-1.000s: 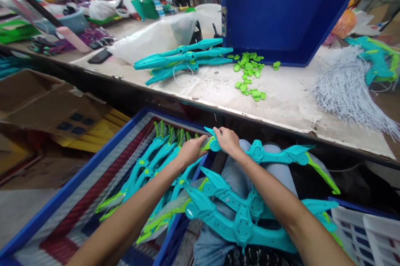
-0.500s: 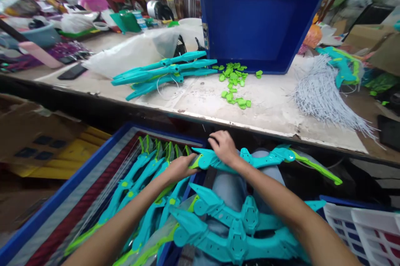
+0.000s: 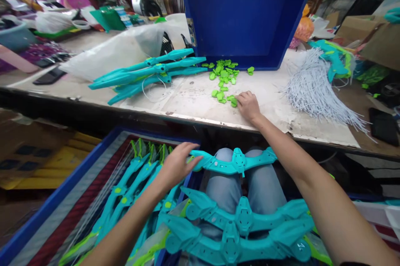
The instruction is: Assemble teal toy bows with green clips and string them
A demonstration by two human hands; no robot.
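Note:
My right hand is over the table, its fingers closed at a small lime-green plastic piece on the near edge of a scattered pile. My left hand is beside the left end of a turquoise toy bow, thumb and fingers apart. That bow lies across the knees, its right end hidden behind my right forearm. Closer to me, two more turquoise bows rest across the lap, with lime-green limbs partly in clear plastic.
A blue crate at lower left holds several bows with strings. More turquoise bows are stacked on the table. Behind the pile stands a blue bin on its side. White strings lie to the right, near a phone.
My right hand has left the bow on the knees and moved up to the green pieces on the table. My left hand has loosened from that bow's end. The view has shifted slightly.

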